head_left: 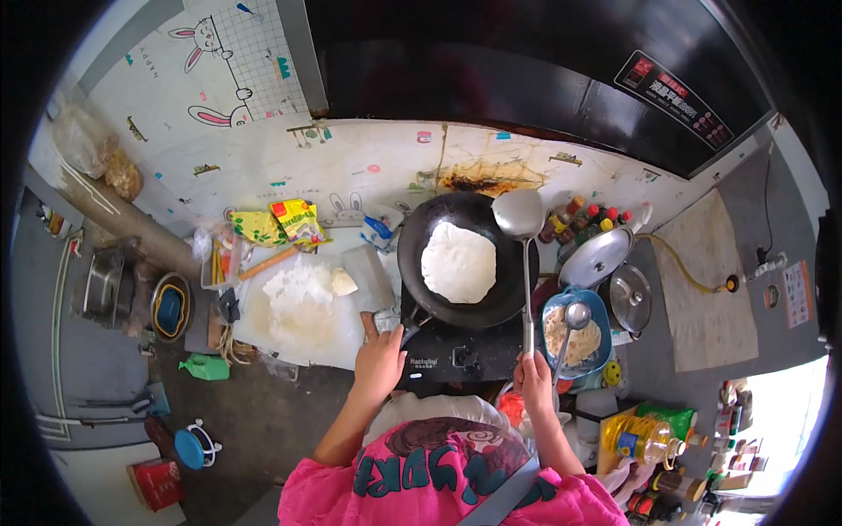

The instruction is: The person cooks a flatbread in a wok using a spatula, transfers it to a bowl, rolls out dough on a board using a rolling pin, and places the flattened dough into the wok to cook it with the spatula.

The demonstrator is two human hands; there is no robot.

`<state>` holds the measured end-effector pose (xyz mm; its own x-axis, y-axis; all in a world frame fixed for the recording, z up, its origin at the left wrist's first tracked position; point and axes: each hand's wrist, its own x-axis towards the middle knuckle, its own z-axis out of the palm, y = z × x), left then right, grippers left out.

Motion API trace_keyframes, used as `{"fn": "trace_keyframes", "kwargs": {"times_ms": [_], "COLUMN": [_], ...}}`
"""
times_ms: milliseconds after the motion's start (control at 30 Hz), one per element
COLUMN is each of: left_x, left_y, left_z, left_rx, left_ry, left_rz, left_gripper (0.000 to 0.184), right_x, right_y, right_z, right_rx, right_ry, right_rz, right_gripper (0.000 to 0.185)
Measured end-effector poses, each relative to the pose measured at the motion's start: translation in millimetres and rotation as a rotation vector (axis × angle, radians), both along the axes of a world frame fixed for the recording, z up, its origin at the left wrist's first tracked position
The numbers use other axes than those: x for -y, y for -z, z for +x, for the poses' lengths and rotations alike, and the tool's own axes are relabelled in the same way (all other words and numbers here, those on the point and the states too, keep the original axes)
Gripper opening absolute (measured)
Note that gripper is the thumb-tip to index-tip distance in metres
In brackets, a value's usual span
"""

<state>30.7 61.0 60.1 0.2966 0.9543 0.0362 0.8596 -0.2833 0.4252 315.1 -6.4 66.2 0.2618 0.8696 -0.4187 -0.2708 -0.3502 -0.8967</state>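
A round white flatbread (459, 263) lies in a black wok (412, 254) on the black stove (443, 355). My left hand (381, 358) is at the wok's handle, its fingers partly wrapped round it near the cleaver and board. My right hand (532, 382) grips the long handle of a metal spatula (518, 214), whose broad head is raised at the wok's upper right rim. Beside my right hand, a blue basin (599, 360) holds a crumbly mixture and a metal spoon (576, 316).
On the left, a white board (254, 329) carries flour, a dough piece and a cleaver (367, 277); a rolling pin (269, 261) lies behind. Sauce bottles (583, 219), a lid (596, 256) and a lidded pot (628, 299) stand right. An oil bottle (645, 438) is lower right.
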Motion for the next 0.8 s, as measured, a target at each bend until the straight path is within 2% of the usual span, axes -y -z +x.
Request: {"fn": "trace_keyframes", "kwargs": {"times_ms": [133,233,333,533,633,733,800], "left_x": [-0.6,0.6,0.9,3.8,3.9,4.2,3.4], "left_y": [-3.8,3.0,3.7,3.5,2.8,-1.5,-1.7], "left_z": [0.5,-0.4,-0.4,-1.9,-1.6,-0.1,0.1], "left_rx": [0.051,0.041,0.003,0.008,0.020,0.036,0.034], "left_ry": [-0.009,-0.002,0.005,-0.008,-0.013,-0.022,-0.021], "left_rz": [-0.007,0.001,0.024,0.025,0.017,-0.010,-0.015], "left_gripper": [0.047,0.048,0.048,0.048,0.048,0.049,0.049], "right_x": [1.0,-3.8,-12.9,-15.7,-16.8,-29.2,-37.2], "right_y": [17.6,15.8,-1.0,2.8,13.3,36.4,27.8], "right_z": [8.9,17.5,15.6,23.4,24.6,29.3,21.0], "right_rx": [0.252,0.743,0.855,1.012,1.014,0.871,0.944], "right_ry": [-0.041,-0.133,-0.155,-0.191,-0.190,-0.234,-0.236], "right_rz": [0.003,0.044,0.055,0.053,0.108,0.043,0.093], "right_gripper": [0.022,0.027,0.028,0.029,0.032,0.035,0.034]}}
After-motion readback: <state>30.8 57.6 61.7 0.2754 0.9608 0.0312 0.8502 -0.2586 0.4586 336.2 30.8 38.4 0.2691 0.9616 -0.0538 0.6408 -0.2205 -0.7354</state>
